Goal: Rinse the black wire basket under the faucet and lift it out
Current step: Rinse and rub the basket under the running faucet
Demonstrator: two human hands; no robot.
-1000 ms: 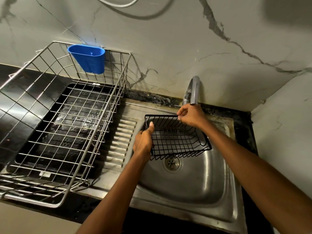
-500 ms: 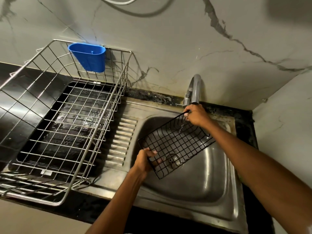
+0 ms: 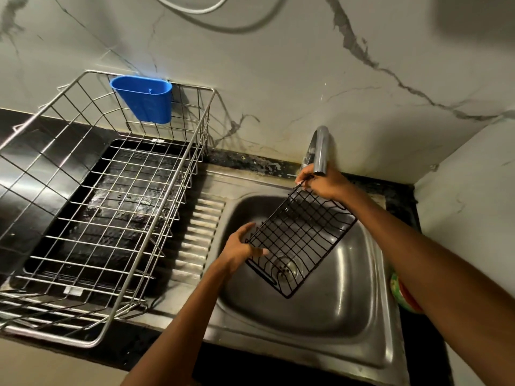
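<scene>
Fingers (image 3: 302,181) on tilted black wire basket (image 3: 301,240)

A single head-worn view looks forward and steeply down from above the front edge of the desk (image 3: 92,355), close enough that both forearms rise from the bottom edge. It faces the marble wall (image 3: 278,79), which fills the upper part from 10 to 2 o'clock. The steel sink (image 3: 320,316) lies just below centre toward 5 o'clock, the faucet (image 3: 320,151) toward 1 o'clock, and the wire dish rack (image 3: 92,218) at 9 o'clock. The wide-angle lens bends straight edges near the borders. No second view shares this scene.
</scene>
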